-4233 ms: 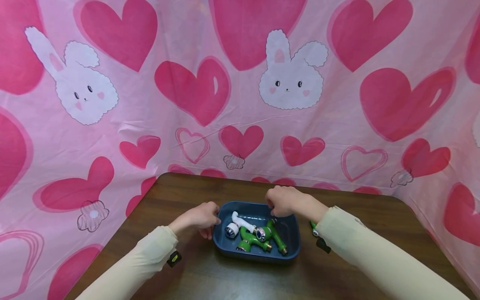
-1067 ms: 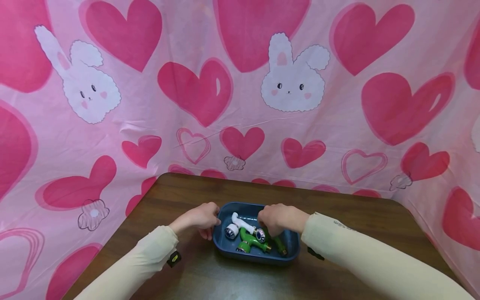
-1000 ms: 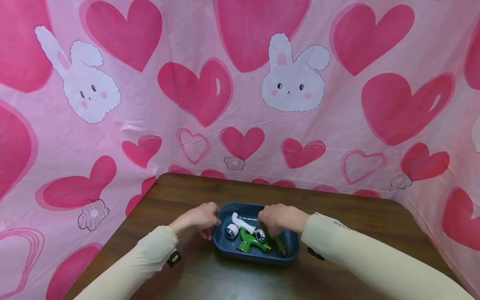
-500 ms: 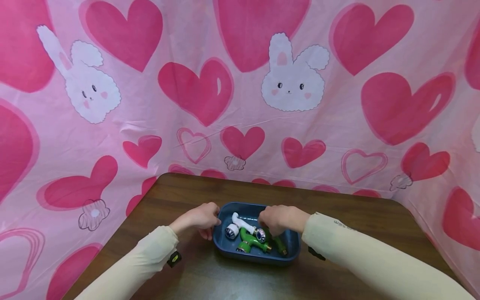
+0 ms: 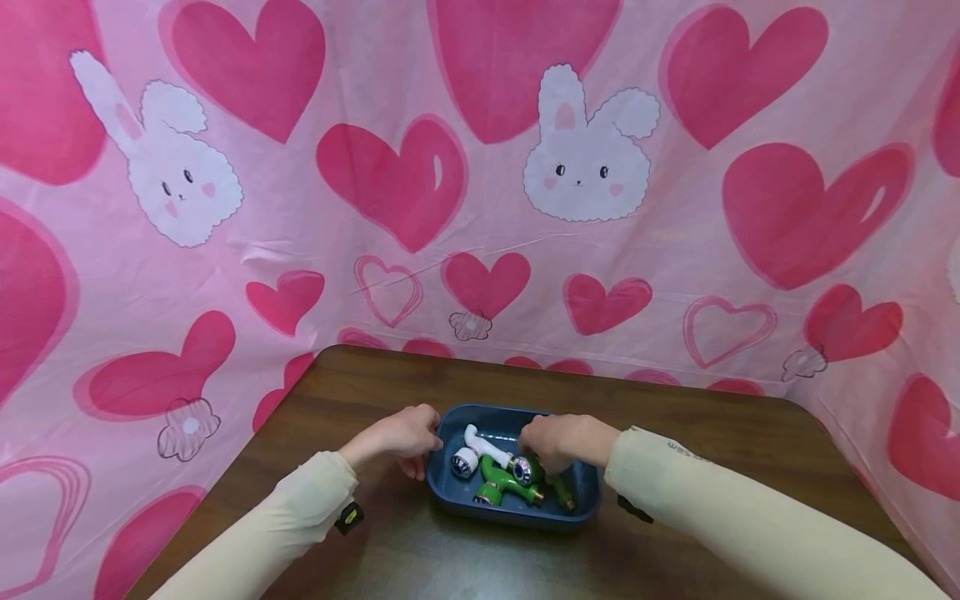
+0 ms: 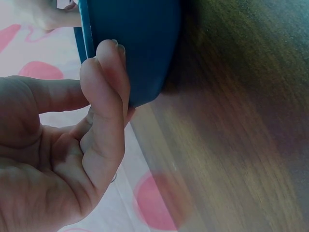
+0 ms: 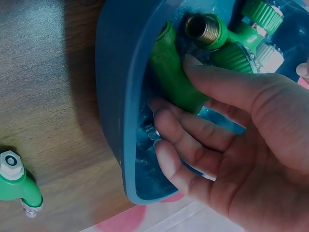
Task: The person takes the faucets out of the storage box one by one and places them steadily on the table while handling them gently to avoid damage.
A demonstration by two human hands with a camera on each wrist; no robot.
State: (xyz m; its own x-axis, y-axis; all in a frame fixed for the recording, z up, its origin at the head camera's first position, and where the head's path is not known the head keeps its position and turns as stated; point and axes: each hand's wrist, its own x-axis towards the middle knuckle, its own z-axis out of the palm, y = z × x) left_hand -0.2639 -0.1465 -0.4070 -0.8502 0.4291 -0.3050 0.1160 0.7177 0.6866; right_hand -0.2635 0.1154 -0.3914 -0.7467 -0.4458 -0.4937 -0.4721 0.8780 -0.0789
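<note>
A blue plastic basin (image 5: 517, 518) stands on the table and holds a white faucet (image 5: 487, 448) and two green faucets. My left hand (image 5: 397, 437) pinches the basin's left rim between thumb and fingers; the left wrist view shows them at the basin wall (image 6: 137, 53). Inside the basin, on the right, my right hand (image 5: 564, 440) grips the right-hand green faucet (image 7: 176, 77), thumb on one side and fingers curled on the other. Its upper part is hidden by the hand in the head view. The other green faucet (image 5: 501, 485) lies in front of the white one.
Another green faucet (image 7: 21, 186) lies on the wooden table (image 5: 360, 375), outside the basin on its right; the right arm covers it in the head view. A pink cloth (image 5: 480, 225) with hearts and rabbits hangs behind the table.
Since the oldest frame my right hand has gone from the basin's back right rim down onto the green faucet inside. Over the last second it has barely shifted; my left hand stays put.
</note>
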